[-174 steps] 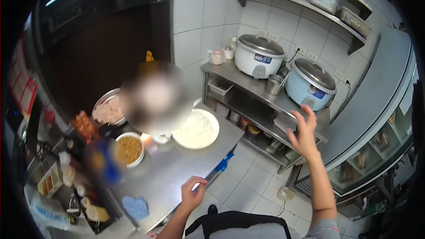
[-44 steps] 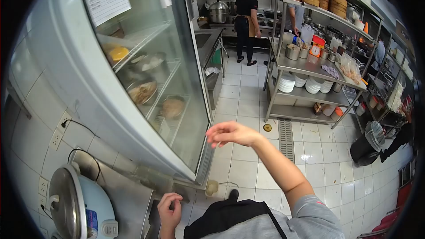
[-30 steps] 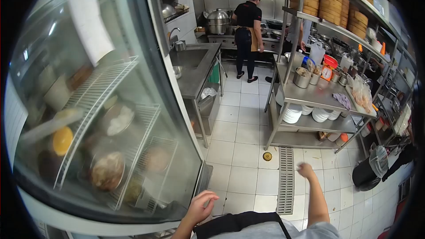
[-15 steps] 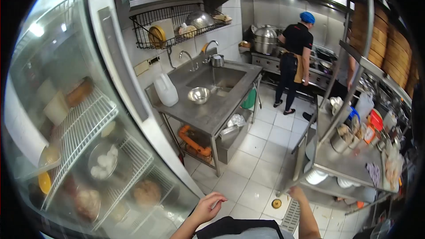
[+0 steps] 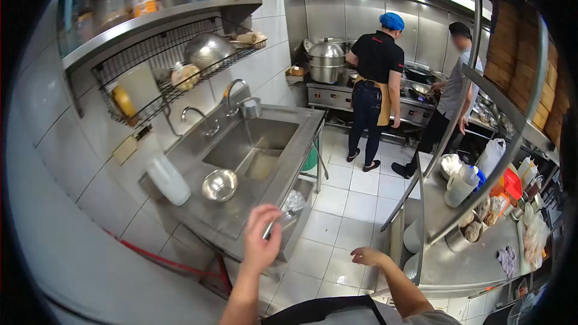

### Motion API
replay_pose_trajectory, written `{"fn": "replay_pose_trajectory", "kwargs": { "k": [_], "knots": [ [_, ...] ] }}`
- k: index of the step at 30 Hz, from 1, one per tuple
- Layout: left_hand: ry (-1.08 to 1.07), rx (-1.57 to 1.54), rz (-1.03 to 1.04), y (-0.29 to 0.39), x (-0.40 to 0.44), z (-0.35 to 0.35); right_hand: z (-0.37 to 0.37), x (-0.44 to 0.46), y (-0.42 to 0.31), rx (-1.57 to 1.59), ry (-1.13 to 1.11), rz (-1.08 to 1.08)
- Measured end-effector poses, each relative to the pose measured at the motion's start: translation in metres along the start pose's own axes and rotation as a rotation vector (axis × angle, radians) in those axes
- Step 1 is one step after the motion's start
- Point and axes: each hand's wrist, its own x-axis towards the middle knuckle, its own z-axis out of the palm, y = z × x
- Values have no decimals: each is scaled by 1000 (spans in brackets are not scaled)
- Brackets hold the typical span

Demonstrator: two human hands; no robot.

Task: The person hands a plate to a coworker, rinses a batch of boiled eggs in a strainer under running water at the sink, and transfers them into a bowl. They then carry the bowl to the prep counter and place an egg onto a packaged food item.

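My left hand (image 5: 262, 238) is raised in front of the steel sink table (image 5: 198, 219), fingers loosely curled and apart from the thumb. A dark, silvery sliver shows in the gap; it looks like the table's edge behind, and I see nothing held. Over the tiled floor hangs my right hand (image 5: 368, 257), its fingers loosely bent and holding nothing. On the sink table, beyond my left hand, sit a metal bowl (image 5: 220, 185) and a white plastic jug (image 5: 168, 180). Neither hand visibly touches anything.
Two people, one in a blue cap (image 5: 376, 66) and one in grey (image 5: 451, 84), stand by the stove (image 5: 331, 97). At right is a steel worktable (image 5: 445, 271) with a rack post and bamboo steamers (image 5: 512, 54). Wall shelf (image 5: 162, 24) overhead at left.
The view has swung left and moved forward, and the glass-fronted fridge has gone from sight. My left hand has risen toward the sink table; my right hand has shifted left.
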Motion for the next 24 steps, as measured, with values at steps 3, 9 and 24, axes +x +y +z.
{"fn": "replay_pose_trajectory", "kwargs": {
  "k": [3,9,24],
  "knots": [
    [36,32,87,-22,67,17,-63,25,8,312,21,70],
    [82,162,-8,-53,86,46,-217,169,-94,380,7,-326],
    [554,184,-597,-193,57,51,-435,465,-560,230,824,-855]
  ]
}}
